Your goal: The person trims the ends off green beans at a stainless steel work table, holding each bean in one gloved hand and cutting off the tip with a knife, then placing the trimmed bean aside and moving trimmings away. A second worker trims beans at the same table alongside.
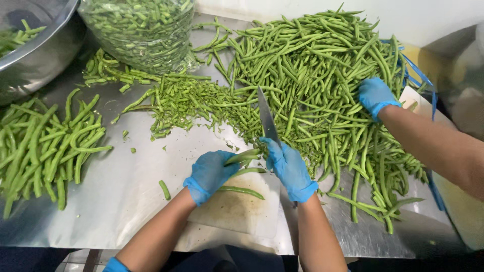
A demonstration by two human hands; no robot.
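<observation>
Green beans (244, 156), a few long pods, lie across my white cutting board (237, 211) at the near edge of the steel counter (126, 186). Far left, the rim of a metal bowl (40, 45) shows, and below it a loose pile of whole beans (43, 146). Next comes a clear plastic bag (143, 30) stuffed with cut pieces, with a scatter of trimmed ends (181, 100) in front of it. My left hand (209, 176), in a blue glove, has its grip closed around the pods, pinching them near their middle. They look light, slim and smooth, stiff enough to snap rather than bend, and likely a little slick against the glove; I judge the best hold is close to the cut end. My right hand (290, 168), also gloved, is wrapped tight on the handle of a knife (266, 118), its narrow grey blade pointing away from me. Beyond it spreads a large heap of uncut beans (322, 85). At the right, another person's gloved hand (375, 95) rests on that heap.
</observation>
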